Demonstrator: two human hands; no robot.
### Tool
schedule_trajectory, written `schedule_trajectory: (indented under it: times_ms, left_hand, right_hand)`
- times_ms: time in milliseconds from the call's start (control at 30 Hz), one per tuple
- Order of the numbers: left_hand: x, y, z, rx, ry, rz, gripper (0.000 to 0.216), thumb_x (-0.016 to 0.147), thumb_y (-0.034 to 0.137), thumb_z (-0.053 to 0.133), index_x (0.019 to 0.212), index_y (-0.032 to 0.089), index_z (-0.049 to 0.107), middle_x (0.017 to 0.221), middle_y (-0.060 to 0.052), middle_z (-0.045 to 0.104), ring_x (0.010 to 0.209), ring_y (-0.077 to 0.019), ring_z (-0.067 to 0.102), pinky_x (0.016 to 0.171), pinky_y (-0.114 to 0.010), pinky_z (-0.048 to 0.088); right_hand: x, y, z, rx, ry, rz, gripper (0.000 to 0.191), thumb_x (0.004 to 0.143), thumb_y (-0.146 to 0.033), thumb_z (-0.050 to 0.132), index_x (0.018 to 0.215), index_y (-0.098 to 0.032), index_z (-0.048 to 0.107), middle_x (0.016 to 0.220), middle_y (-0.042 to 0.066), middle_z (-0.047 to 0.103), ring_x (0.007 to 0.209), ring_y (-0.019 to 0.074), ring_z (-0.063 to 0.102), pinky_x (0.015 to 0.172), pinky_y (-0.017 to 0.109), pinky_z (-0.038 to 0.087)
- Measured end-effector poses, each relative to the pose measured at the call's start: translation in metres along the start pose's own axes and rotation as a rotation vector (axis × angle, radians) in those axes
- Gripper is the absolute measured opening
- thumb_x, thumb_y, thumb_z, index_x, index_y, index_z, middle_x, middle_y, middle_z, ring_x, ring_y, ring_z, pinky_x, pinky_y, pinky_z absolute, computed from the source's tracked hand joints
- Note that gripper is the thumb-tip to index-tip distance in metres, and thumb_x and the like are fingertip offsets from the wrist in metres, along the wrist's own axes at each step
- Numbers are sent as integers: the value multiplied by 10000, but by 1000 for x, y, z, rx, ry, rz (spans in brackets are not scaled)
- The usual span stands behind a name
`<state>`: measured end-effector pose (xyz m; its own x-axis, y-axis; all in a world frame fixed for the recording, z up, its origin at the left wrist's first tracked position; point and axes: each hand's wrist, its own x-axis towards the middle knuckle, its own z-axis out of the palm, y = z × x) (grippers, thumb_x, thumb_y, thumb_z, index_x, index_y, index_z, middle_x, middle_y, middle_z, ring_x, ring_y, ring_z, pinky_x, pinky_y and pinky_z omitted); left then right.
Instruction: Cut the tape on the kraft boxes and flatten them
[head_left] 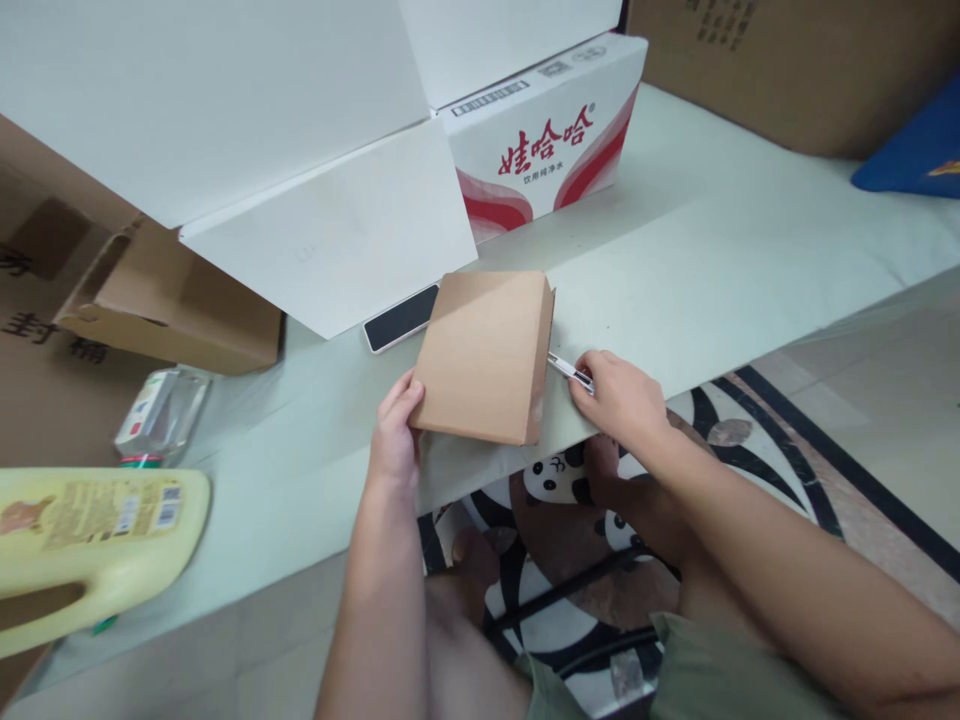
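A small brown cardboard box (484,352) lies flat near the front edge of the pale table (712,250). My left hand (396,432) grips the box's near left corner, thumb on top. My right hand (619,398) is closed round a slim metal tool, probably a utility knife (568,370), whose tip points at the box's right side. A phone (399,318) lies face up just behind the box, partly under a white flap.
A large open white carton (315,150) with red print stands behind. An open brown box (172,300) sits at left, a small clear packet (159,415) near it. A yellow jug (90,535) lies at the near left. A blue item (915,150) is at far right.
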<state>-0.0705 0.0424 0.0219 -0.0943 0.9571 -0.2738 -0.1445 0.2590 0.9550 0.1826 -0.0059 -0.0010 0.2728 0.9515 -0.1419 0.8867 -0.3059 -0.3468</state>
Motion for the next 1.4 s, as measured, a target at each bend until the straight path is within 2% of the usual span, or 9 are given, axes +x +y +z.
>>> schedule_trajectory:
  times_ms: [533, 667, 733, 800, 900, 967, 1200, 1333, 1400]
  left_hand:
    - [1, 0, -1, 29, -15, -10, 525, 636, 456, 793, 1088, 194, 749, 1071, -53, 771, 1071, -260, 677, 676, -246, 464]
    - [2, -1, -2, 28, -16, -8, 533, 616, 468, 800, 1073, 197, 756, 1102, -58, 773, 1116, -280, 671, 726, -267, 490]
    - [2, -2, -2, 35, -16, -9, 553, 613, 479, 798, 1089, 200, 752, 1154, -61, 766, 1161, -293, 658, 775, -282, 503]
    - [3, -3, -3, 51, -28, -1, 581, 622, 491, 792, 1123, 201, 740, 1220, -66, 750, 1218, -306, 636, 838, -301, 509]
    - [4, -7, -5, 79, -53, 44, 620, 671, 533, 753, 1202, 216, 709, 1327, -69, 706, 1304, -321, 587, 922, -333, 510]
    - [4, -9, -6, 89, -64, 73, 626, 705, 559, 715, 1238, 233, 688, 1373, -67, 678, 1338, -325, 563, 958, -352, 511]
    - [7, -10, -10, 97, -21, 159, 708, 703, 607, 729, 1280, 214, 609, 1304, -123, 689, 1284, -338, 610, 1072, -437, 467]
    - [8, -11, -13, 154, -102, 177, 752, 705, 598, 763, 1333, 225, 588, 1411, -135, 622, 1350, -351, 561, 1107, -451, 453]
    - [9, -12, -13, 231, -78, 208, 715, 708, 579, 781, 1313, 233, 620, 1487, -129, 558, 1433, -358, 477, 1149, -452, 424]
  right_hand:
    - [1, 2, 2, 41, 13, -15, 274, 955, -379, 439, 1057, -218, 636, 1104, 96, 719, 887, 256, 654, 598, 333, 266]
    - [2, 4, 3, 103, 59, -7, 312, 937, -392, 463, 1120, -208, 637, 1027, 92, 726, 845, 258, 655, 606, 328, 300]
    - [3, 6, 5, 199, 111, -55, 325, 921, -385, 486, 1140, -203, 642, 971, 78, 727, 782, 235, 645, 629, 335, 358]
    - [3, 8, 9, 359, 128, -193, 354, 922, -380, 483, 1177, -195, 644, 975, 77, 735, 756, 214, 644, 681, 348, 437]
    - [2, 12, 15, 576, 105, -408, 453, 953, -412, 448, 1302, -166, 603, 1100, 122, 748, 894, 237, 692, 800, 386, 532]
    - [2, 14, 19, 643, 117, -474, 497, 975, -448, 432, 1357, -162, 573, 1203, 149, 735, 1039, 265, 699, 897, 431, 551]
    - [6, 21, 31, 726, 81, -571, 638, 983, -575, 443, 1483, -179, 454, 1457, 198, 607, 1308, 326, 615, 1091, 561, 483]
    - [7, 20, 31, 684, 75, -578, 629, 979, -571, 452, 1482, -193, 459, 1521, 195, 554, 1392, 353, 549, 1132, 605, 435]
    - [7, 18, 29, 653, 85, -576, 574, 985, -529, 453, 1457, -204, 487, 1509, 180, 570, 1391, 343, 549, 1128, 590, 443]
